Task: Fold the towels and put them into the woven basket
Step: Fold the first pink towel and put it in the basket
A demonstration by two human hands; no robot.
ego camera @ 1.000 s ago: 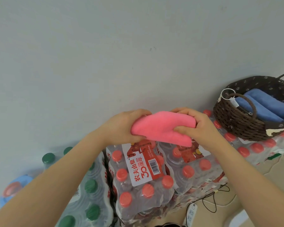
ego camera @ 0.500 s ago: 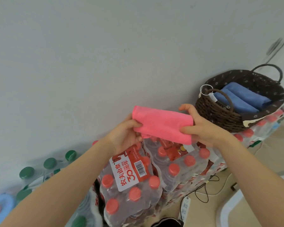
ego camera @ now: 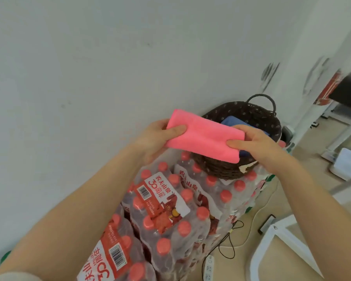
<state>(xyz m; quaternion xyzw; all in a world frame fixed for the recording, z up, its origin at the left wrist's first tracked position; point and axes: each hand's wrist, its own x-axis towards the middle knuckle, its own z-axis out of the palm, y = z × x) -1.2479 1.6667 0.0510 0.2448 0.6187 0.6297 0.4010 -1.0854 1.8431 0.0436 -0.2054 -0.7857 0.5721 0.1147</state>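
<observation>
Against bare wall, our left hand (ego camera: 156,136) and right hand (ego camera: 251,142) pinch the folded pink towel (ego camera: 203,136) by its ends above the dark woven basket's (ego camera: 217,169) rim, ready to lower it.

Folded pink microfibre towel (ego camera: 203,136): flat oblong pad, edges lined up, long axis tilted down to the right. Held in the air between both hands, left hand (ego camera: 156,136) pinching its left end with thumb on top, right hand (ego camera: 251,140) pinching its right end. Dark brown woven wicker basket (ego camera: 221,169) with patterned fabric lining and loop handles: upright, directly below and behind the right hand, partly covered by the pink towel. Folded blue towel (ego camera: 231,121) lies inside the basket, just beyond the right hand's fingers; only a small part shows.
</observation>
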